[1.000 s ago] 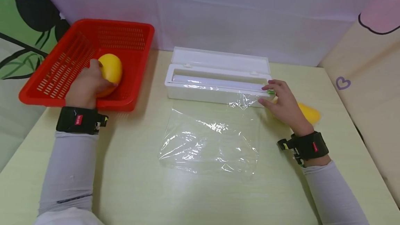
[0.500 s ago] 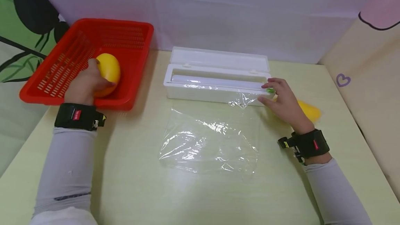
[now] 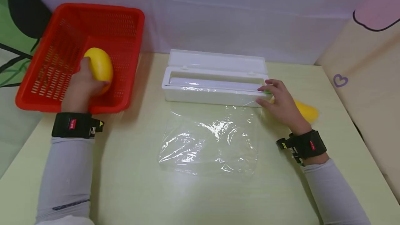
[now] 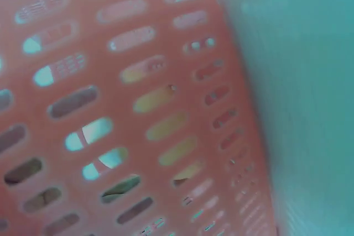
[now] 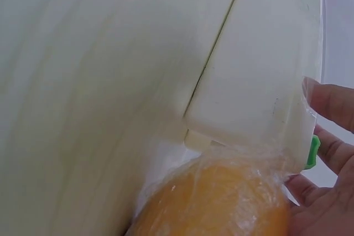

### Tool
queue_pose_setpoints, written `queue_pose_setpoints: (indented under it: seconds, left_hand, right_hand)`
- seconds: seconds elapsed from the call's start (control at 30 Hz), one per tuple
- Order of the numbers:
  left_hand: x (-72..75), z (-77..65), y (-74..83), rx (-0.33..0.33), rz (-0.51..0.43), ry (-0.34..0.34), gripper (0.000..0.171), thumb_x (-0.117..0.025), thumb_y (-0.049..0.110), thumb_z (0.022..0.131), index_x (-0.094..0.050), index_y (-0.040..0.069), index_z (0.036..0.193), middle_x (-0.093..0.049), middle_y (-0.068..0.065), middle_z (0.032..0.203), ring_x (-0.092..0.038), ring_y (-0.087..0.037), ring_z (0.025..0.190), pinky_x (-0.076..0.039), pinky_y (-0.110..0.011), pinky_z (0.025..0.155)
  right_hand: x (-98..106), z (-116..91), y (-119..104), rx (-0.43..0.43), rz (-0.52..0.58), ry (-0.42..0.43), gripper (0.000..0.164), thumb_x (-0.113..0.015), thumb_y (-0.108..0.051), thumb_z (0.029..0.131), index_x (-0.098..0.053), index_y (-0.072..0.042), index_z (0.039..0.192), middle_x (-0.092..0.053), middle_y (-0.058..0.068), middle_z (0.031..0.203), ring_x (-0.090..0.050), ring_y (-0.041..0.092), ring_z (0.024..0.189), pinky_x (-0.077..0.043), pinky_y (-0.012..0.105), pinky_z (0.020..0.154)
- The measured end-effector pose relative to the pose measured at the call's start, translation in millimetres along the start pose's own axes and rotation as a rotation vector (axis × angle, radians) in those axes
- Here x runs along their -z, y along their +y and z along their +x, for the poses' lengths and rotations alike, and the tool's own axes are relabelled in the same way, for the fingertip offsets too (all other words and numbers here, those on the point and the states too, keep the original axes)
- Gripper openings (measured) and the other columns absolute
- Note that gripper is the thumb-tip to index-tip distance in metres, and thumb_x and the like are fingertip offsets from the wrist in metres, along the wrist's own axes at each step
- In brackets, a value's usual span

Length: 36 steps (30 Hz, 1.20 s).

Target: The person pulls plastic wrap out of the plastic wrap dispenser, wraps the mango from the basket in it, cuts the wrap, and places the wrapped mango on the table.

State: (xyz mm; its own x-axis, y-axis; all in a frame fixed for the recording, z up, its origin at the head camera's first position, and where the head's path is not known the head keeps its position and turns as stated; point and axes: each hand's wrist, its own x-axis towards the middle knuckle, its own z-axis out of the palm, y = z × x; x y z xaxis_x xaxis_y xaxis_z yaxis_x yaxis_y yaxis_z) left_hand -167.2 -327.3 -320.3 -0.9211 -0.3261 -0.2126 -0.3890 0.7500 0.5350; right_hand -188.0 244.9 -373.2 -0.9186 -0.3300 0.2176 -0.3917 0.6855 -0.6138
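In the head view my left hand (image 3: 82,84) reaches over the near rim of a red basket (image 3: 132,65), gripping a smooth yellow mango (image 3: 101,65) inside it. The left wrist view shows mostly slotted basket wall (image 4: 124,89), with yellow behind some slots. My right hand (image 3: 282,107) holds the right end of a white cling film dispenser (image 3: 215,96), thumb and fingers about its corner by a green slider (image 5: 313,152). The dispenser's lid (image 3: 215,60) stands open, showing the roll (image 3: 215,83). Clear cling film (image 3: 207,145) lies drawn out in front, wrinkled.
Beside the dispenser's right end, partly behind my right hand, lies another mango (image 3: 306,112), wrapped in film (image 5: 213,197). A pale cloth wall (image 3: 231,20) rises behind the table (image 3: 203,200). A cream side panel (image 3: 368,107) stands to the right.
The red basket now stands at a different angle, its far rim higher in the view. The mango in my left hand has shifted slightly left and up. My right hand has stayed at the dispenser.
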Motion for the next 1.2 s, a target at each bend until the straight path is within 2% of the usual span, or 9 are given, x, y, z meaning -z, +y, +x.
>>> queue_pose_setpoints:
  seconds: [0.23, 0.83, 1.2]
  left_hand:
    - [-0.1, -2.4, -1.9, -0.022, -0.004, 0.017, 0.103, -0.067, 0.035, 0.093, 0.009, 0.015, 0.159, -0.032, -0.032, 0.137, -0.036, -0.052, 0.113, -0.041, -0.069, 0.095]
    - [6.6, 2.2, 10.1, -0.058, 0.005, 0.061, 0.099, -0.062, 0.038, 0.095, 0.011, 0.021, 0.159, -0.032, -0.032, 0.141, -0.037, -0.052, 0.116, -0.039, -0.069, 0.098]
    - [13.6, -2.8, 22.7, -0.088, -0.034, 0.121, 0.095, -0.062, 0.03, 0.097, 0.01, 0.024, 0.16, -0.027, -0.03, 0.149, -0.032, -0.051, 0.126, -0.037, -0.068, 0.102]
  right_hand:
    - [-1, -2, -1, -0.009, -0.008, -0.009, 0.034, -0.073, -0.013, 0.091, -0.063, 0.001, 0.12, -0.037, 0.024, 0.147, -0.037, 0.043, 0.133, -0.032, 0.059, 0.107]
    - [3, -4, -2, -0.01, -0.013, -0.014, 0.035, -0.074, -0.013, 0.09, -0.063, 0.0, 0.121, -0.037, 0.023, 0.147, -0.036, 0.042, 0.135, -0.031, 0.059, 0.108]
    - [4, -4, -1, -0.012, -0.016, -0.014, 0.035, -0.074, -0.013, 0.09, -0.063, 0.001, 0.121, -0.036, 0.024, 0.147, -0.035, 0.042, 0.134, -0.032, 0.059, 0.107]
